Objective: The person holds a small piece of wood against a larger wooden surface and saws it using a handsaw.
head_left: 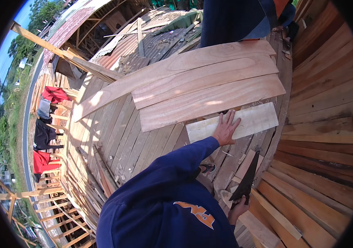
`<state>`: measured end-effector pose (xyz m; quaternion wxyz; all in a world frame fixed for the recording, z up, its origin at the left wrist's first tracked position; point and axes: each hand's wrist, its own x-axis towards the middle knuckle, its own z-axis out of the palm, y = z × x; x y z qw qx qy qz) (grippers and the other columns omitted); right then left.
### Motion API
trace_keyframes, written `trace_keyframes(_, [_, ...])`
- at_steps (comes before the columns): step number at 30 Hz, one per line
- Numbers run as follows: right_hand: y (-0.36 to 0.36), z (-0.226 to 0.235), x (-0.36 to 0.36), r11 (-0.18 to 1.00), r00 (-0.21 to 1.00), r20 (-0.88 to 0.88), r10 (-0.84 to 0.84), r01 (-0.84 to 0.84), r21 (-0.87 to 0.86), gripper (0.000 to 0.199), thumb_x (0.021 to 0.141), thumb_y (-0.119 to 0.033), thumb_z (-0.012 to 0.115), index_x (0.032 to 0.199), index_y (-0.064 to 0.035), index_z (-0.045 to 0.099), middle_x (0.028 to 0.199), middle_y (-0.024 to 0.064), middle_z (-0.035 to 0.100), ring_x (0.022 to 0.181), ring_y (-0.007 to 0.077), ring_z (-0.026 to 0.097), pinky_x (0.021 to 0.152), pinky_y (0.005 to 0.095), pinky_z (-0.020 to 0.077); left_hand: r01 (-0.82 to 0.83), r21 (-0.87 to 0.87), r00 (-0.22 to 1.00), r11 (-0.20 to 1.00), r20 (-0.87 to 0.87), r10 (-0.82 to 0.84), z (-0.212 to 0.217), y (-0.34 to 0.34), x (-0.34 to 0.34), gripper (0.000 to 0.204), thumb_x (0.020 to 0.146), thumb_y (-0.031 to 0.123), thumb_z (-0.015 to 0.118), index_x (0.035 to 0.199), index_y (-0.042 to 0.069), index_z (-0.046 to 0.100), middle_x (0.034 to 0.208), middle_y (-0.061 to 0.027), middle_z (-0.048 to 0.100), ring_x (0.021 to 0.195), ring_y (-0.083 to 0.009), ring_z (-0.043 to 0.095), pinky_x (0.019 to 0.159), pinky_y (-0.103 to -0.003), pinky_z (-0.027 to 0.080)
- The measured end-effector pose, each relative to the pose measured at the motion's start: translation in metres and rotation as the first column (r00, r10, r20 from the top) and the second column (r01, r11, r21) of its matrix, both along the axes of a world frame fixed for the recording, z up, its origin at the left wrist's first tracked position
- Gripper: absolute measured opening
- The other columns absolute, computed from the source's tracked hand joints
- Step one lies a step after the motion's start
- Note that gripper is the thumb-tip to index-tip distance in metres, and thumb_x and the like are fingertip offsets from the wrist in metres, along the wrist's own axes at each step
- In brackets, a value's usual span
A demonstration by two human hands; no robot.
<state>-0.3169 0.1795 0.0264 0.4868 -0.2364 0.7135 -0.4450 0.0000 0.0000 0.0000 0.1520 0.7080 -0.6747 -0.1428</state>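
Observation:
My left hand (pixel 225 129) lies flat with fingers spread on a short pale board (pixel 259 119), pressing near its middle. In my right hand (pixel 237 210), closer to my body, is the dark handle of a handsaw (pixel 246 177). The saw's black, tapering blade points up and away, apart from the pale board. Just beyond that board lie three long, reddish-brown planks (pixel 209 98) side by side, their ends uneven. Parts of the saw handle are hidden by my fingers.
Plank flooring (pixel 122 128) spreads to the left, with thin wood strips (pixel 98 169) on it. A wooden plank wall (pixel 329 115) stands at right, with loose boards (pixel 292 206) along its foot. Clothes (pixel 46 134) hang on the left railing. Dark blue clothing (pixel 236 25) shows at the far side.

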Motion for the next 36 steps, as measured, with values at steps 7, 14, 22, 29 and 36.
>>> trace_keyframes(7, [0.006,-0.017,0.025,0.998,0.998,0.045,0.051,-0.053,0.024,0.006,0.094,-0.006,0.057,0.095,-0.0046,0.05,0.06,-0.0017,0.047,0.045,0.0067,0.043,0.04,0.0249,0.0361,0.017,0.024,1.0,1.0,-0.006,-0.017,0.001,0.015,0.033,0.11,0.06,0.049,0.083,0.151,0.01,0.034,0.159,-0.0294,0.015,0.147,-0.0448,0.017,0.114,-0.063,0.019])
trace_keyframes(14, [-0.007,-0.015,0.013,0.999,0.999,0.019,0.031,-0.032,0.037,0.009,0.093,-0.007,0.058,0.1,-0.0042,0.052,0.06,-0.0017,0.047,0.044,0.0065,0.043,0.04,0.0243,0.0363,0.008,0.029,0.999,1.0,-0.033,-0.007,0.008,0.005,0.024,0.109,0.06,0.048,0.083,0.15,0.01,0.035,0.159,-0.0287,0.016,0.147,-0.0437,0.019,0.114,-0.064,0.02])
trace_keyframes(22, [0.003,-0.012,0.013,0.999,0.999,0.014,0.046,-0.046,0.009,0.006,0.094,-0.005,0.055,0.099,-0.0041,0.051,0.059,-0.0009,0.046,0.043,0.0073,0.043,0.039,0.0251,0.0377,0.033,0.015,0.999,0.999,0.004,-0.033,0.012,0.008,0.03,0.109,0.06,0.048,0.085,0.149,0.009,0.036,0.16,-0.027,0.015,0.146,-0.0433,0.021,0.113,-0.065,0.02])
trace_keyframes(29, [0.013,-0.018,0.02,0.999,0.998,0.064,0.016,-0.019,0.05,0.006,0.095,-0.006,0.055,0.097,-0.0033,0.051,0.057,-0.0006,0.046,0.043,0.0084,0.043,0.039,0.0258,0.0375,0.016,0.048,1.0,0.999,0.022,-0.017,0.011,0.014,0.035,0.111,0.058,0.05,0.085,0.149,0.008,0.036,0.16,-0.0275,0.014,0.146,-0.0428,0.022,0.113,-0.065,0.021])
trace_keyframes(36, [0.009,-0.017,0.019,0.999,0.999,0.037,-0.031,0.03,0.028,0.009,0.093,-0.007,0.059,0.095,-0.0039,0.051,0.057,-0.0003,0.048,0.043,0.0082,0.042,0.039,0.0258,0.0357,0.018,0.052,0.999,0.999,0.029,-0.019,0.012,0.007,0.032,0.11,0.059,0.052,0.083,0.15,0.01,0.036,0.16,-0.0271,0.014,0.147,-0.043,0.02,0.114,-0.064,0.02])
